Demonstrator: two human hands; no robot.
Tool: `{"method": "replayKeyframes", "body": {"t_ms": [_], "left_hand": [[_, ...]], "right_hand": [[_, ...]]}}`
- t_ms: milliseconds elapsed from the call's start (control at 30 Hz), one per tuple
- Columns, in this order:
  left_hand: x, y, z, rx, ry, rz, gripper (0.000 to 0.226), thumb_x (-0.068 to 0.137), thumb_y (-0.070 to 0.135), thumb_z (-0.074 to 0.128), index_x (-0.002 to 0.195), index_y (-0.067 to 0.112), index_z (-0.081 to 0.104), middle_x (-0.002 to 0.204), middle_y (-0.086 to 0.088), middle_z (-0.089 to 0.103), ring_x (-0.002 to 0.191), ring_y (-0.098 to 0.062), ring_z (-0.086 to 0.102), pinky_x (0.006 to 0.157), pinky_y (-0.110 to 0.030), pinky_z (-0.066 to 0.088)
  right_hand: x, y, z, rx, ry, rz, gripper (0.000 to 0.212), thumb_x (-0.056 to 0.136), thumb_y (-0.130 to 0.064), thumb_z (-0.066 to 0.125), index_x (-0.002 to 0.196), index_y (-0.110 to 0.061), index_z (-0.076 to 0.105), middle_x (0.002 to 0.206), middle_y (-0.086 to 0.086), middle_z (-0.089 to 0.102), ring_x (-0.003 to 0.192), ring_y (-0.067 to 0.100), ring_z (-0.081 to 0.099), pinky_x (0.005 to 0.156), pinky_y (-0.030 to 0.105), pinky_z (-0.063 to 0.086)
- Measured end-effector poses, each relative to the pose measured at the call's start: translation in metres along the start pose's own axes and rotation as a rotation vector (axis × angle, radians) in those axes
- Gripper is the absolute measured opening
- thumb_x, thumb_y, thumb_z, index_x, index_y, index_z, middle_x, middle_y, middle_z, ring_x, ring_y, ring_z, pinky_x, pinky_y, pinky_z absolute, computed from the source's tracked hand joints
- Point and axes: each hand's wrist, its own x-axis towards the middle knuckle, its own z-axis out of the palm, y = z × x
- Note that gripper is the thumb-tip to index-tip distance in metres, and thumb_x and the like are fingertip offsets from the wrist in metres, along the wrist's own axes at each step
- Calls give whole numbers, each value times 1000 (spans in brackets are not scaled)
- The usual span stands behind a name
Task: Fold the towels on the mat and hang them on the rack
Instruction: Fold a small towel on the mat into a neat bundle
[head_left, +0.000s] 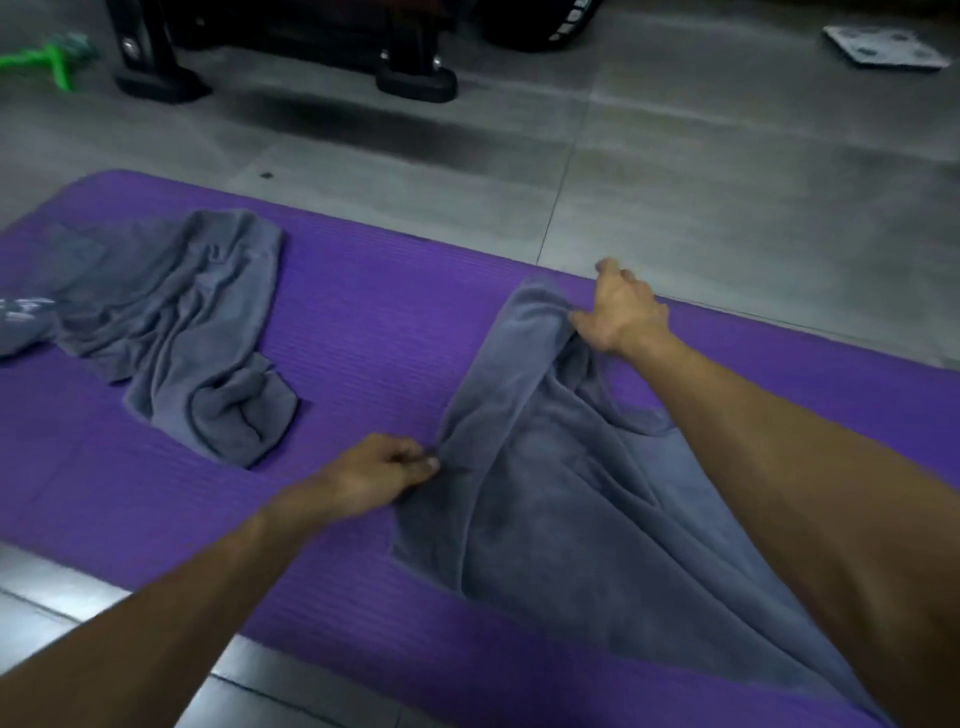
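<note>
Your left hand (382, 470) pinches near edge of grey towel (545, 493); right hand (621, 312) grips far corner; long axis runs between hands.

Two grey towels (545, 467) lie on a purple mat (363, 322) (finely ribbed) over grey floor tiles (727, 182).

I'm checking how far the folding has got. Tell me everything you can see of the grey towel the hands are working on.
The grey towel looks soft and plush, plain in colour, and lies rumpled on the right part of the purple mat, with long creases running along it and its near end passing under the right forearm. The left hand pinches its left edge; the right hand grips its far end, which is bunched and slightly lifted. It is not yet neatly folded.
</note>
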Motion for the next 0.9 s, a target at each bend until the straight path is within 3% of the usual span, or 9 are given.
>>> {"method": "replayKeyframes", "body": {"t_ms": [133,267,333,400,500,633,733,833,900], "left_hand": [[-4,-34,15,77,87,-117,30,62,33,82,78,20,60,66,14,59,73,-11,55,66,-29,46],[-13,-42,30,395,229,-119,37,73,49,75,90,17,67,86,4,69,83,-13,65,69,-26,49],[-19,-38,41,264,308,-40,27,80,44,70,90,19,64,82,6,67,79,-12,63,72,-29,48],[-23,-30,48,-114,323,20,23,86,31,69,84,16,52,68,8,60,62,-9,57,62,-31,47],[-36,-21,44,-420,340,-17,29,86,20,72,85,13,44,49,8,48,42,-1,41,43,-18,33],[-52,-42,1,-500,463,-142,48,69,25,84,97,19,46,59,-1,55,47,-5,48,45,-23,39],[-59,-67,-34,-378,560,-263,57,66,32,86,104,19,45,68,-2,59,57,-8,57,51,-24,45],[-60,-88,-33,140,699,-356,60,73,42,80,116,18,46,93,-8,59,89,-28,59,70,-38,48],[-58,-89,-18,431,822,-244,52,77,43,74,114,13,53,103,-12,55,94,-36,55,71,-44,49]], "right_hand": [[-22,-5,36,-387,-186,-445,51,89,-32,56,136,-21,43,138,10,42,127,32,39,100,47,37],[-27,-11,69,-407,-254,-791,52,96,-26,44,147,-30,35,151,2,33,138,25,30,110,49,26],[-20,-21,79,-416,-259,-855,54,100,-24,38,152,-30,25,158,2,24,143,23,24,112,47,25],[-8,-30,87,-534,-276,-893,55,101,-26,38,153,-29,20,161,0,14,147,21,16,113,46,22],[6,-41,95,-573,-287,-963,34,93,-25,50,127,-21,52,143,5,44,133,25,39,104,44,25],[27,-79,79,-336,-91,-815,13,91,-22,53,103,-19,57,109,8,65,108,30,54,89,42,33],[45,-119,82,-276,-185,-739,18,90,-24,57,108,-18,57,116,10,62,114,31,51,93,44,34],[32,-139,99,-309,-200,-730,39,89,-20,56,127,-15,50,128,13,50,122,33,43,98,46,35],[15,-134,100,-198,-115,-752,43,82,-19,59,124,-13,53,124,13,52,117,34,45,98,47,37]]}}
